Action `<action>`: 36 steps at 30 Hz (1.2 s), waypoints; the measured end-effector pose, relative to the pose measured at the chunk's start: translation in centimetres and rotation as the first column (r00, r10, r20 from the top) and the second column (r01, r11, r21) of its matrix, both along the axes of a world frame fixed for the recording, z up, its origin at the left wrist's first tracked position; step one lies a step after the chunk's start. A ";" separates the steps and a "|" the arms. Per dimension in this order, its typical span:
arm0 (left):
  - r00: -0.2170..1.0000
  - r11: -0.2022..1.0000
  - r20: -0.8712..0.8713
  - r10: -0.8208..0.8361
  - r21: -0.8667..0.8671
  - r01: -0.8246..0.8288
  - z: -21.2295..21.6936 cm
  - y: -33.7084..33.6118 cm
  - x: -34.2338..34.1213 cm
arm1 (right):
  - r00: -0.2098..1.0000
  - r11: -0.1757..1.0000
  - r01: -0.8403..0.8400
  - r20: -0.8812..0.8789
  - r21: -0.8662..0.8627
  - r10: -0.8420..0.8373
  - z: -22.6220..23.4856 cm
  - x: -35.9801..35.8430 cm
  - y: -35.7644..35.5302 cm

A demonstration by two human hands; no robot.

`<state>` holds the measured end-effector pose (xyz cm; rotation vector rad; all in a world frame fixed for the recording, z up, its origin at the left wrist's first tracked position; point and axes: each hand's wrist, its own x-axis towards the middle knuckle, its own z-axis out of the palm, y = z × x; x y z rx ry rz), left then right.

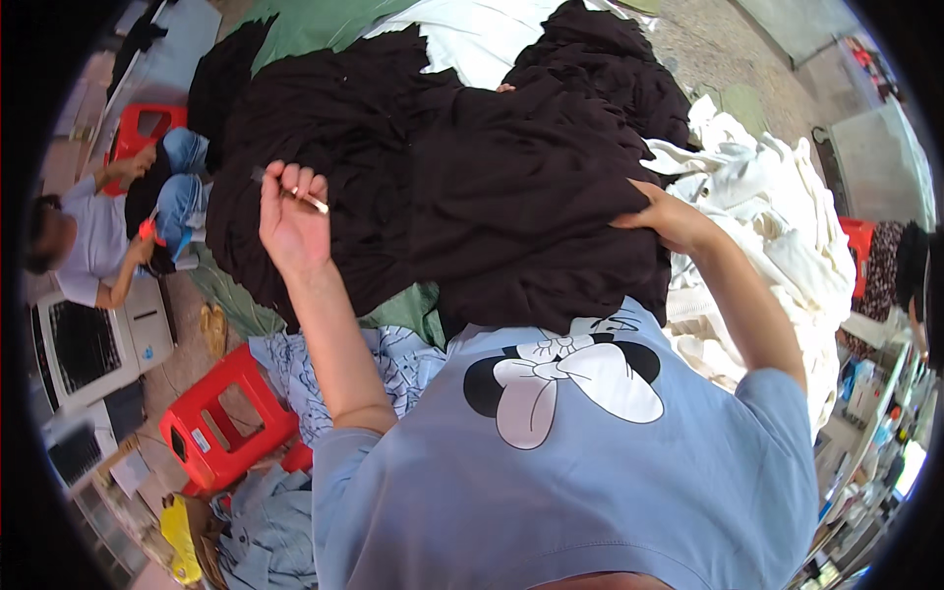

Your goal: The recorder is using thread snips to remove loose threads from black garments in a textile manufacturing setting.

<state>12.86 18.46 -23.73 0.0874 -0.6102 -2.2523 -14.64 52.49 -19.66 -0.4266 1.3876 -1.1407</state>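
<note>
My left hand (297,221) is raised over the dark cloth, palm up, its fingers curled around a small slim metal tool (313,201) with a shiny tip. Most of that tool is hidden in the fingers, so its kind is unclear. Across my lap and in front of me lies a dark brown-black garment (531,187) of soft, gathered fabric. At its right side my right hand (664,218) grips the edge between thumb and fingers. More dark cloth (315,118) is heaped on the left, beneath my left hand.
White knit garments (757,216) are piled to my right. Another dark heap (610,69) lies at the far side, near green sheeting (305,34). On the left are a red stool (231,418) and a seated person (93,241) handling dark cloth. A second red stool (857,251) stands far right.
</note>
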 end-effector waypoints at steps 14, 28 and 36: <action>0.946 0.414 0.316 0.067 -0.872 0.262 6.9 16.6 -12.3 | 0.848 0.905 -0.151 -0.523 -0.399 -0.089 5.1 4.5 -4.4; 0.506 0.461 0.739 0.445 -0.674 0.577 -0.1 7.2 -7.6 | 0.537 0.970 0.164 -0.809 -0.180 -0.241 0.1 -0.2 -1.5; 0.575 0.092 0.660 -0.484 -0.615 0.783 7.5 15.1 -8.2 | 0.312 0.888 0.231 -0.834 -0.399 -0.456 5.3 -8.5 4.7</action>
